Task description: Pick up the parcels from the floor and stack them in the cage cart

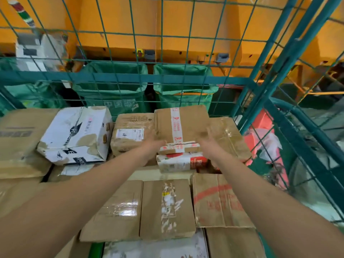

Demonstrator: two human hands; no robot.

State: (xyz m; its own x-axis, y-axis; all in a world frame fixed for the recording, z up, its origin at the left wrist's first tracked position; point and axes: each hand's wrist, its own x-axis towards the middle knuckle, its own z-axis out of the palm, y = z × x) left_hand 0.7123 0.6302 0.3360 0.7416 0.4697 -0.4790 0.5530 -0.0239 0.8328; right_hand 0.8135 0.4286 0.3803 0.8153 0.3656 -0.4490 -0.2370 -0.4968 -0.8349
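Orange machinery [186,25] behind; green sacks [183,86] hung beneath it, seen through teal wire mesh of cage cart [290,58]. Cart filled near the top with stacked parcels: worn white box [74,135] at left, labelled brown carton [132,133] at centre, flat brown cartons [167,209] nearest the camera.

Brown parcel [181,125] crossed with white-and-red printed tape; sits on top of a white-and-red box [181,162], against the far mesh. Near edge slightly crushed.

Left hand [152,146] at the parcel's left near corner, right hand [209,144] at its right side. Both blurred; fingers appear extended, touching it. Firm grip or not: cannot tell.
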